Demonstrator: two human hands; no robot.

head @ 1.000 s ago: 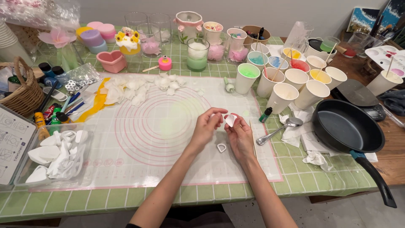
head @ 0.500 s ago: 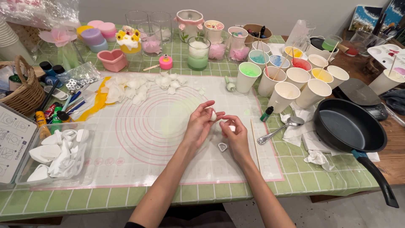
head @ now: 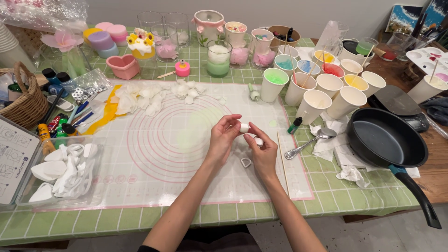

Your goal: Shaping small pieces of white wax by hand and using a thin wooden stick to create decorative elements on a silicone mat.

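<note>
Head view of a bench (head: 196, 212) covered by a green checked cloth, with a white silicone mat (head: 154, 154) marked in pink concentric rings at its centre. Both hands meet above the middle of the mat. The left hand (head: 223, 138) pinches a small white wax piece (head: 244, 127) between thumb and fingertips; the right hand (head: 264, 151), just beside it, grips a second small white piece (head: 258, 141) the same way. The two pieces sit close together, held clear of the mat. A small heart-shaped cutter (head: 245, 162) lies on the mat directly below the hands. A heap of white petals (head: 140, 99) lies at the mat's far left corner. A clear tray of white shapes (head: 63, 170) stands at the bench's near left edge. Paper cups (head: 322, 86) of coloured wax cluster toward the far right, and a black frying pan (head: 385, 140) rests at the right edge beside a metal spoon (head: 308, 142).
</note>
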